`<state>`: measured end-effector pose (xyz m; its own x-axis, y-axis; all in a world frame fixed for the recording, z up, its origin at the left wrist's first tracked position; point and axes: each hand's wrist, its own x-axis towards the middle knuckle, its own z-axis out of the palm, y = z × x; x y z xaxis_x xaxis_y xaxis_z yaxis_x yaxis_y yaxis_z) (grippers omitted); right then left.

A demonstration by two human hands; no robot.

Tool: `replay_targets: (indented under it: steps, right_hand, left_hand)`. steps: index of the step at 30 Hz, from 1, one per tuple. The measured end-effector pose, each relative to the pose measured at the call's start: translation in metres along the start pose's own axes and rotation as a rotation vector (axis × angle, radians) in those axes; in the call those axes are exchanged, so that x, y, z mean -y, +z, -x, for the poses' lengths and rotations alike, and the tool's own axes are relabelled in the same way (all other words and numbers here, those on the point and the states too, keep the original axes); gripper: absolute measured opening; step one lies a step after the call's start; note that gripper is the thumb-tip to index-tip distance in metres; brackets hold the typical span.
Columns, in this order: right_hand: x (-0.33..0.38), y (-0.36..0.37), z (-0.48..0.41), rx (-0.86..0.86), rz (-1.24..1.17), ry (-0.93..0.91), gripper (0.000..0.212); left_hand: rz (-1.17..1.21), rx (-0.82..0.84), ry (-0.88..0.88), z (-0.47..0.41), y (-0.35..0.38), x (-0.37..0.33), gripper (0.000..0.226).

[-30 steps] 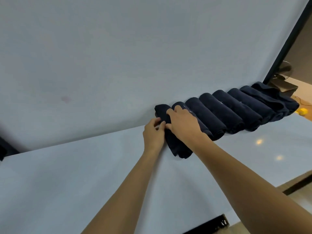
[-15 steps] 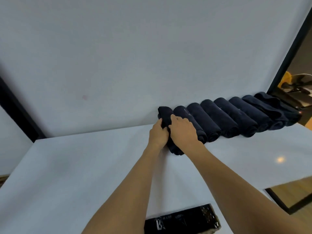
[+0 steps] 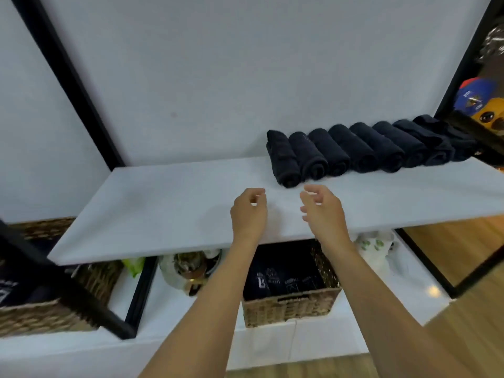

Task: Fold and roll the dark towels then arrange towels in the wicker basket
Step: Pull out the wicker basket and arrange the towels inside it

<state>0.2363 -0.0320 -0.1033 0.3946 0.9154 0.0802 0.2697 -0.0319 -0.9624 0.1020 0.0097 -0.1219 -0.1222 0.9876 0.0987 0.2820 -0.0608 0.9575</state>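
Several rolled dark towels (image 3: 362, 148) lie side by side in a row at the back right of the white shelf (image 3: 163, 203). The leftmost roll (image 3: 282, 159) ends the row. My left hand (image 3: 249, 211) and my right hand (image 3: 321, 210) hover over the shelf just in front of that roll, apart from it, fingers loosely curled and holding nothing. Below the shelf stands a wicker basket (image 3: 291, 306) with dark folded towels (image 3: 283, 274) inside.
A second wicker basket (image 3: 49, 312) with dark cloth sits at the lower left behind a black frame post (image 3: 81, 301). A glass jar (image 3: 191, 268) and a white printed bag (image 3: 376, 246) stand on the lower shelf. Colourful caps (image 3: 477, 102) hang at far right.
Both hands let go of the leftmost rolled towel and drew back toward me. The view tilted down, bringing the lower shelf and baskets into sight.
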Motion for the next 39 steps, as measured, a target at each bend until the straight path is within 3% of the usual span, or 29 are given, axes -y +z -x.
replay_targets:
  steps: [3,6,10,14,16,18,20,25,31,36,39]
  right_hand:
    - [-0.028,-0.006,0.047,0.005,-0.309,0.267,0.017]
    - [-0.067,-0.011,0.086,0.03,-0.454,0.495,0.023]
    - [-0.113,-0.022,0.111,0.009,-0.605,0.804,0.038]
    - [-0.156,-0.027,0.104,-0.029,-0.605,0.967,0.016]
    - [-0.174,-0.029,0.086,-0.079,-0.474,0.949,0.013]
    - [-0.195,-0.032,0.059,-0.125,-0.192,0.818,0.041]
    - [-0.219,-0.035,0.029,-0.087,0.123,0.64,0.059]
    - [-0.26,-0.019,-0.032,0.129,0.485,0.367,0.037]
    - [-0.277,-0.009,-0.057,0.191,0.597,0.262,0.024]
    - [-0.277,-0.02,-0.038,0.223,0.558,0.211,0.007]
    - [-0.267,-0.031,-0.006,0.191,0.499,0.238,0.01]
  left_hand:
    - [0.12,-0.157,-0.025,0.06,-0.011,0.018,0.016]
    - [0.166,-0.231,-0.133,0.112,-0.013,0.059,0.018]
    - [0.176,-0.158,-0.555,0.149,-0.009,0.117,0.008]
    - [0.306,-0.085,-0.844,0.152,0.004,0.145,0.044]
    - [0.291,-0.104,-0.874,0.14,0.017,0.155,0.058]
    - [0.09,-0.149,-0.811,0.119,0.025,0.167,0.067]
    - [-0.127,-0.169,-0.719,0.096,0.03,0.181,0.06]
    - [-0.492,-0.1,-0.602,0.05,0.04,0.214,0.028]
    - [-0.761,-0.072,-0.479,0.032,0.042,0.234,0.027]
    - [-0.731,-0.123,-0.436,0.061,0.034,0.234,0.027]
    - [-0.723,-0.116,-0.42,0.086,0.017,0.222,0.025]
